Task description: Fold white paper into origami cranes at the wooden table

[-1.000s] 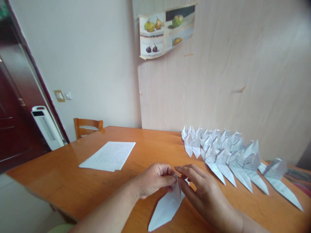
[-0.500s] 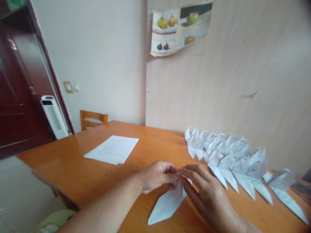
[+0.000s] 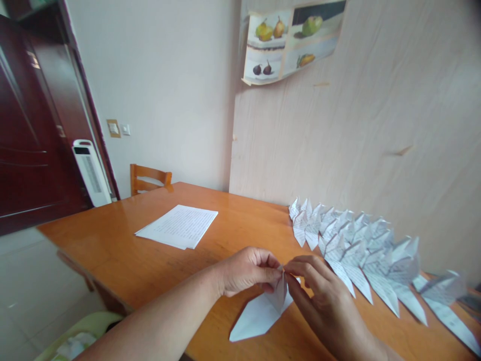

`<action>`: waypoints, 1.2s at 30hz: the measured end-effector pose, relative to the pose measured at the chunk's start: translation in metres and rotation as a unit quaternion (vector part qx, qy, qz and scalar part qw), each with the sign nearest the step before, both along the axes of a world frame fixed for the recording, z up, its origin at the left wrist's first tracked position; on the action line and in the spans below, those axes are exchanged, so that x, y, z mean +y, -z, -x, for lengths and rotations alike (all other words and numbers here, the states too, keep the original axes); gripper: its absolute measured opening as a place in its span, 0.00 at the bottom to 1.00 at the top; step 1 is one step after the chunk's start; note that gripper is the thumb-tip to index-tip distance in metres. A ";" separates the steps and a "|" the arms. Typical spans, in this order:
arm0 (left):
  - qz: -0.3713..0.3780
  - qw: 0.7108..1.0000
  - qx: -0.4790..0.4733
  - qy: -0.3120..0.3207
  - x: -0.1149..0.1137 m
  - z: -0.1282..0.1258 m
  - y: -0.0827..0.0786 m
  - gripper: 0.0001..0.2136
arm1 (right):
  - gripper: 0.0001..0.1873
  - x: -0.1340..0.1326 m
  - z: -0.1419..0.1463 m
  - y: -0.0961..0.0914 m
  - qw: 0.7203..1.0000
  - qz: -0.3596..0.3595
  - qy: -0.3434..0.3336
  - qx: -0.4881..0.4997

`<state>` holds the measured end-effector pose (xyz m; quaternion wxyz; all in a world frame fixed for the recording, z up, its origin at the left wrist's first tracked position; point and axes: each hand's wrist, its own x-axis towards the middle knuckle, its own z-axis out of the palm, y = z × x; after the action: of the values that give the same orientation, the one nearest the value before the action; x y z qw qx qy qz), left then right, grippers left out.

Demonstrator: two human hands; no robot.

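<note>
A folded white paper piece lies on the wooden table in front of me, with one flap standing up from its middle. My left hand pinches the top of that upright flap between thumb and curled fingers. From the other side, my right hand closes thumb and forefinger on the tip of the same flap. The fingertips of both hands nearly meet there and hide the tip. To the right of my right hand stand several finished-looking folded paper pieces in rows, printed with text.
A stack of printed sheets lies on the table at the left. One folded piece stands apart at the far right. A wooden chair stands beyond the table, and a pale green bin-like thing is at lower left.
The view has shifted slightly, so the surroundings sit a little further right. My right fingertips have closed in on the tip of the flap; my left hand keeps its pinch.
</note>
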<state>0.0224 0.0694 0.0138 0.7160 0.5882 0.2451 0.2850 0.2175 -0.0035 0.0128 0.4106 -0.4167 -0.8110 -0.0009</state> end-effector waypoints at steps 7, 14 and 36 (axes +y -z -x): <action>-0.010 1.000 -0.003 0.000 -0.001 -0.001 0.000 0.19 | 0.06 -0.001 0.001 0.000 1.000 -0.017 0.014 -0.008; -0.004 1.000 -0.001 -0.018 -0.001 -0.003 0.003 0.21 | 0.05 -0.001 0.002 0.004 0.997 -0.052 0.050 -0.030; -0.018 0.994 -0.063 -0.089 0.000 -0.004 -0.001 0.18 | 0.26 -0.001 0.012 0.021 0.999 0.046 0.001 -0.005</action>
<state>0.0262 0.0699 0.0152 0.6910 0.5579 0.2461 0.3882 0.2059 -0.0045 -0.0079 0.3872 -0.4356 -0.8119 0.0344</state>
